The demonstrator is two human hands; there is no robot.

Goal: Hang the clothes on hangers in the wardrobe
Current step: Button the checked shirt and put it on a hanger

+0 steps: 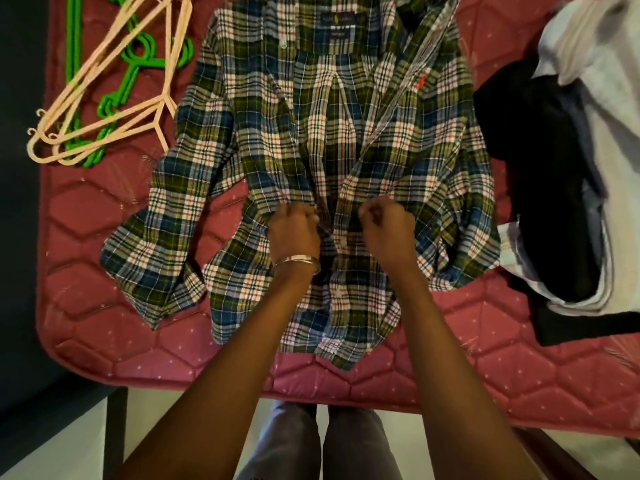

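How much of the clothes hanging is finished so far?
Nothing looks hung yet. The plaid shirt lies spread flat on the pink mattress, front open. Both the left hand and right hand pinch its front edges near the middle. The beige hangers and green hangers lie unused, and a pile of clothes waits at the right.

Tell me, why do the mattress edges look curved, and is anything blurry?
Head view: the wide-angle lens bows the pink mattress edges; lighting is dim and warm; the white clothes at top right are smeared; the plaid shirt and both hands stay fairly sharp.
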